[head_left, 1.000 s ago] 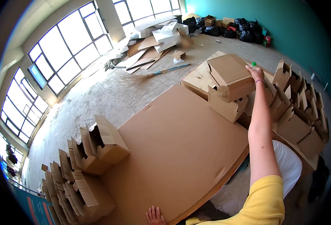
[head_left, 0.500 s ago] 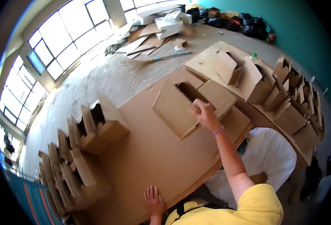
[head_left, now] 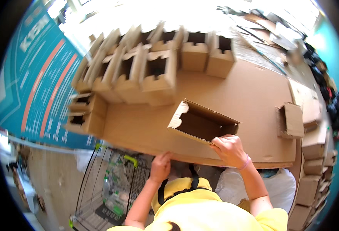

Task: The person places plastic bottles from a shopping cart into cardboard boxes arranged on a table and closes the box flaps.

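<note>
One set of fingers [head_left: 219,142], belonging to the right hand [head_left: 230,151], is clamped on the near rim of an open carton [head_left: 200,124], close to its right end. I read the carton as tilted, mouth toward the camera, its notched end to the left; it is located over the near middle of a large brown cardboard sheet [head_left: 234,92], and I cannot tell whether its underside makes contact. A pink wristband [head_left: 246,161] is fitted at the right wrist. The left hand [head_left: 161,167] is positioned at the near edge of the sheet, left of the held carton, fingers curled; I cannot tell whether they grip the edge. Beyond the held carton, at far left, I register a group of upright cartons [head_left: 159,85] in close rows, openings up. Two smaller boxes [head_left: 85,112] stand at the left end of the sheet. A single box [head_left: 293,120] is located at its right end, and more cartons [head_left: 307,188] are stacked farther right. On the near side I note a wire cart [head_left: 139,173] containing plastic bottles [head_left: 108,184], left, and a white sack [head_left: 231,184], right. A teal panel [head_left: 56,65] with orange stripes stands at left; black bags [head_left: 333,109] lie at far right.
</note>
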